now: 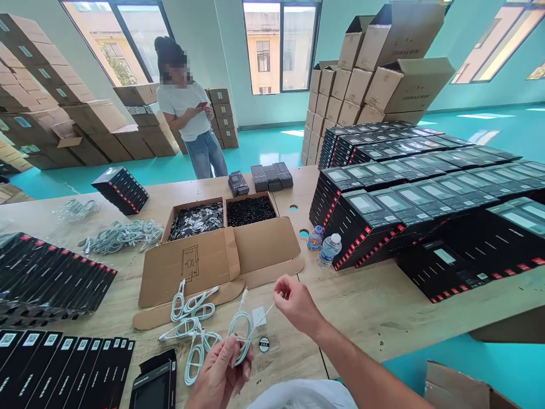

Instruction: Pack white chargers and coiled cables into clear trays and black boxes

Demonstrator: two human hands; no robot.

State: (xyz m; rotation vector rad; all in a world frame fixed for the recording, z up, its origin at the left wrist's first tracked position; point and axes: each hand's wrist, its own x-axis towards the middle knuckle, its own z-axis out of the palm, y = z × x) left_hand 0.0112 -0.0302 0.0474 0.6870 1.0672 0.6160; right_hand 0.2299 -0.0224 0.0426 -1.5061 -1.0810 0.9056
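Note:
A coiled white cable [243, 328] is gripped in my left hand [225, 363], low in the middle of the view. To its right, my right hand [296, 301] pinches a free stretch of the same cable, drawn out from the coil. More coiled white cables [193, 326] lie on the table left of my hands. Between and below my hands rest a small white rectangular piece [259, 317] and a round black sticker [264, 344]. An opened black box [154, 383] stands at the bottom left, its lid flap up.
Cardboard trays hold black parts [198, 220] and small black pieces [250, 210]. Water bottles [328, 250] stand beside stacked black boxes [374, 210] on the right. More black boxes [51, 275] and a cable pile [123, 234] lie left. A person [189, 108] stands beyond the table.

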